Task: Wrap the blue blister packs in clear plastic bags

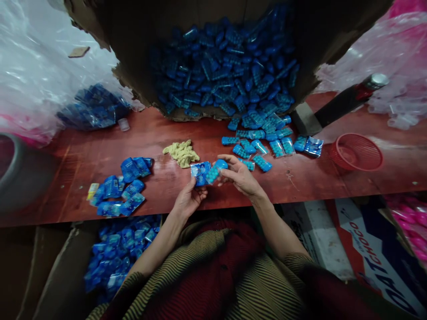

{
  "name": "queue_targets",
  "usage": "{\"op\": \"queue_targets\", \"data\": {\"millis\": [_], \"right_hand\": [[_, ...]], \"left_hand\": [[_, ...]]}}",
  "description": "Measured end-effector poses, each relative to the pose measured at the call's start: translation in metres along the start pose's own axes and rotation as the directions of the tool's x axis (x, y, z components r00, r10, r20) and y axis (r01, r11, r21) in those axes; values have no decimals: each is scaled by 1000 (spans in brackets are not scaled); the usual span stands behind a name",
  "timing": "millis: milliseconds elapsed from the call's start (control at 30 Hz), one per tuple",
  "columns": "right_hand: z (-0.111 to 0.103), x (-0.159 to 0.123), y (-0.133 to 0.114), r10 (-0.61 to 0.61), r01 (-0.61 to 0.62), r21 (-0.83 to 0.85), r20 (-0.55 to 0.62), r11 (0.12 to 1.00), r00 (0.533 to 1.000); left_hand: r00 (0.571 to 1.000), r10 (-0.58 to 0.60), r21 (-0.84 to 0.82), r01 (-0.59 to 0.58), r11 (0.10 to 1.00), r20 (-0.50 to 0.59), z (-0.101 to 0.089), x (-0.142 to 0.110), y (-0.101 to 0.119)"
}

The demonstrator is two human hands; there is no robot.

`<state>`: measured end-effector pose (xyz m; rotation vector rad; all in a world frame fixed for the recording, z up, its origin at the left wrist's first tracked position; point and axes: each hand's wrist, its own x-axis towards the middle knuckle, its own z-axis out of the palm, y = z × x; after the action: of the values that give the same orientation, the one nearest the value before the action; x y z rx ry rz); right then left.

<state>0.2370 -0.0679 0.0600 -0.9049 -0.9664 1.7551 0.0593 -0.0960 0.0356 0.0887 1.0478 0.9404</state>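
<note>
Near the table's front edge, my left hand [191, 199] pinches a small blue printed packet [200, 173] by its lower side. My right hand [242, 177] grips a small clear bottle [214, 173] with a blue cap and light blue balls inside. The bottle is tilted, its lower end against the packet's right side; whether it is inside the packet's opening I cannot tell. A crumpled yellowish cloth [182, 153] lies just behind my left hand. Beyond my right hand several similar bottles [262, 162] lie loose. Left of me is a small pile of blue packets [113, 187].
A torn cardboard box [133, 89] full of blue bottles opens toward me. A black-handled tool [343, 104] and a red plastic basket [356, 153] stand right. A grey tub [20, 178] is at left. Below the edge are more blue packets [120, 253] and printed cartons [370, 266].
</note>
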Motion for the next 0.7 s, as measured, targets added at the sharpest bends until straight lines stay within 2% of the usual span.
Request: {"op": "queue_targets", "data": {"millis": [200, 400, 700], "right_hand": [[1, -8, 0, -9, 9, -24, -26, 1000, 1000], [1, -12, 9, -21, 21, -5, -36, 1000, 999], [11, -22, 23, -114, 108, -59, -109, 992, 988]], "left_hand": [[994, 109, 29, -110, 994, 31, -5, 1, -1], [969, 234, 73, -240, 968, 85, -8, 2, 1], [967, 248, 94, -253, 963, 56, -8, 3, 2]]}}
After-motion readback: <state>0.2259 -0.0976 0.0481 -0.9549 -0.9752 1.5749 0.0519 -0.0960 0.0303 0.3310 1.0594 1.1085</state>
